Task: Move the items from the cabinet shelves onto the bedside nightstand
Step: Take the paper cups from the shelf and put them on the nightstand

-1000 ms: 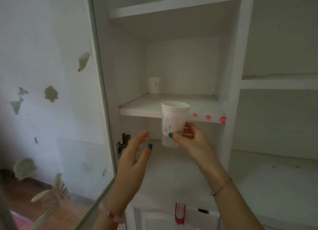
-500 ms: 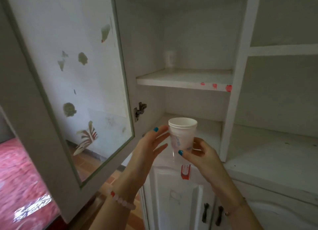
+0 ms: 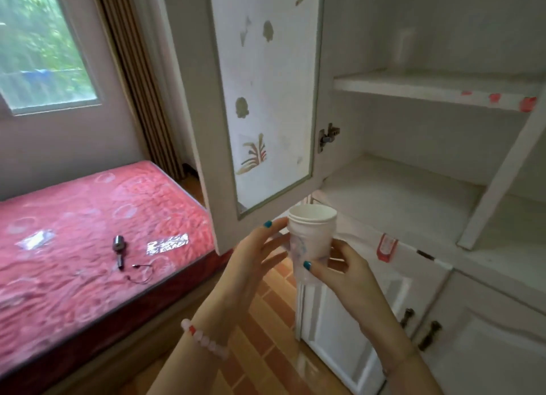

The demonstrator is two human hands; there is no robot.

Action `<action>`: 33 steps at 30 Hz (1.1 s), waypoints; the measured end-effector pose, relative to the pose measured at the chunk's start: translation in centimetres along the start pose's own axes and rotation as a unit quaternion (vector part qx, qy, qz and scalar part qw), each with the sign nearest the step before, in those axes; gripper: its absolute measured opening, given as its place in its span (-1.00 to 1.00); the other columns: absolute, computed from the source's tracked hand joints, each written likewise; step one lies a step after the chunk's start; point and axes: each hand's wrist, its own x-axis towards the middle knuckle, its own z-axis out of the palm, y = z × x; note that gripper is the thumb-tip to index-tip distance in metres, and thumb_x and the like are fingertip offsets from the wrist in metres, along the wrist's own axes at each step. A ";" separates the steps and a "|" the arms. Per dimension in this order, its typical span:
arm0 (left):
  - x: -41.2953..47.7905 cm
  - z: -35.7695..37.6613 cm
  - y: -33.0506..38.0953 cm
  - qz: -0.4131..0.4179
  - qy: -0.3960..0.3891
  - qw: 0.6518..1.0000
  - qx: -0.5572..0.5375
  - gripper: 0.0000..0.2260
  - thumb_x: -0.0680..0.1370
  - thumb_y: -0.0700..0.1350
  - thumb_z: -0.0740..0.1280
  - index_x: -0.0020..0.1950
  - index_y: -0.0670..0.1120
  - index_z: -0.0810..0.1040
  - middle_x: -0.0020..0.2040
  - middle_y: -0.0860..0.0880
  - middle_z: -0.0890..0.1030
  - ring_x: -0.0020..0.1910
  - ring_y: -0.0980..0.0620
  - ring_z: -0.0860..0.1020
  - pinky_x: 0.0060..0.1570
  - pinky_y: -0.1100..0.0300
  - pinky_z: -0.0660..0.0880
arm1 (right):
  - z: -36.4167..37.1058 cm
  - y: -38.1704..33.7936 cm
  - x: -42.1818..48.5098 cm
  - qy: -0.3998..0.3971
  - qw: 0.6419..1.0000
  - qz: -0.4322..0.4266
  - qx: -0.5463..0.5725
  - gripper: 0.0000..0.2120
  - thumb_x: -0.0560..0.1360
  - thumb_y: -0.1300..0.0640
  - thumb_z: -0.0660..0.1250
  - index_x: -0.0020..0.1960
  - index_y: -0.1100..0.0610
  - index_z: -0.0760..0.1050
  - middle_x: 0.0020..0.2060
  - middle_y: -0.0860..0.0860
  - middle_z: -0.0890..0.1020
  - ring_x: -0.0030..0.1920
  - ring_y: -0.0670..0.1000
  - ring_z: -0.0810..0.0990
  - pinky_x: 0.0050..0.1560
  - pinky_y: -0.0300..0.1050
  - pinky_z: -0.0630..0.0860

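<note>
A stack of white paper cups [image 3: 310,235] is upright in front of the open white cabinet [image 3: 413,187], below its shelves. My right hand [image 3: 342,273] grips the stack from the right, thumb across its front. My left hand [image 3: 254,258] is beside the stack on the left, fingers spread, fingertips at or near its rim. One more pale cup [image 3: 406,50] stands blurred at the back of the upper shelf [image 3: 428,88]. No nightstand is in view.
The cabinet's glass door [image 3: 263,99] hangs open to the left, its lower corner just above my left hand. A bed with a red mattress [image 3: 88,232] lies at left, with a small metal object [image 3: 118,251] on it. Lower cabinet doors [image 3: 384,320] and wooden floor [image 3: 266,320] are below.
The view has swung left and down, away from the shelves toward the bed. The cups, still in my right hand, came down out of the cabinet; my left hand closed in on them.
</note>
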 end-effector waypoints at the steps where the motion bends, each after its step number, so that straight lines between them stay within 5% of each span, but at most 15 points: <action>1: -1.0 -1.3 -0.1 -0.007 0.017 1.000 -0.002 -0.67 0.42 0.10 0.32 0.15 0.07 0.62 0.20 0.02 0.61 0.17 0.06 0.56 0.12 0.13 0.50 | 1.1 -0.1 -0.4 -0.015 1.000 -0.003 0.001 -0.51 0.38 0.04 0.45 0.27 -0.03 0.39 0.06 -0.18 0.57 0.01 -0.23 0.53 -0.18 -0.40 0.44; 4: -4.4 -4.7 -0.4 -0.001 0.061 0.998 -0.008 -0.67 0.45 0.13 0.30 0.15 0.07 0.63 0.18 0.03 0.62 0.17 0.06 0.57 0.24 0.00 0.43 | 4.8 -0.5 -1.8 -0.059 0.998 -0.019 0.002 -0.55 0.38 0.09 0.46 0.21 -0.08 0.40 0.01 -0.22 0.57 -0.02 -0.24 0.56 -0.24 -0.44 0.46; 8: -9.7 -8.5 0.9 0.022 0.122 0.992 -0.018 -0.65 0.42 0.11 0.24 0.13 0.03 0.58 0.02 0.11 0.68 0.01 0.16 0.63 0.04 0.12 0.51 | 10.3 -1.8 -4.4 -0.118 0.992 -0.048 -0.003 -0.57 0.37 0.08 0.47 0.16 -0.11 0.38 -0.01 -0.26 0.54 -0.02 -0.27 0.51 -0.18 -0.41 0.45; 15: -22.0 -17.9 2.6 0.053 0.265 0.963 -0.016 -0.57 0.42 0.15 0.22 0.18 -0.01 0.59 0.18 0.07 0.62 0.19 0.06 0.56 0.09 0.10 0.47 | 21.2 -4.9 -11.2 -0.258 0.961 -0.095 0.003 -0.63 0.36 0.08 0.48 0.05 -0.19 0.41 -0.08 -0.34 0.53 -0.04 -0.43 0.47 -0.19 -0.51 0.40; 22: -37.2 -24.6 3.5 0.069 0.409 0.909 -0.035 -0.58 0.49 0.07 0.21 0.23 -0.14 0.55 0.18 -0.07 0.62 0.20 -0.07 0.55 0.24 -0.03 0.44 | 32.0 -7.3 -21.6 -0.406 0.908 -0.103 0.000 -0.55 0.35 -0.02 0.47 0.20 -0.14 0.42 0.06 -0.26 0.54 0.10 -0.25 0.47 -0.08 -0.34 0.40; 28: -49.6 -28.0 3.1 0.084 0.527 0.845 -0.031 -0.63 0.63 -0.02 0.04 0.21 -0.14 0.56 0.15 -0.08 0.64 0.16 -0.05 0.58 0.24 -0.01 0.45 | 39.5 -9.4 -31.0 -0.522 0.844 -0.125 0.005 -0.61 0.37 0.07 0.45 0.16 -0.09 0.44 0.02 -0.21 0.56 -0.01 -0.30 0.51 -0.21 -0.52 0.39; 33: -57.0 -30.0 2.2 0.102 0.595 0.795 -0.055 -0.62 0.66 -0.01 -0.01 0.23 -0.09 0.54 0.16 -0.03 0.63 0.17 0.03 0.58 0.15 0.11 0.49 | 45.1 -11.0 -36.6 -0.606 0.782 -0.148 -0.003 -0.65 0.37 0.09 0.45 0.10 -0.10 0.45 -0.05 -0.18 0.60 -0.09 -0.35 0.53 -0.22 -0.45 0.45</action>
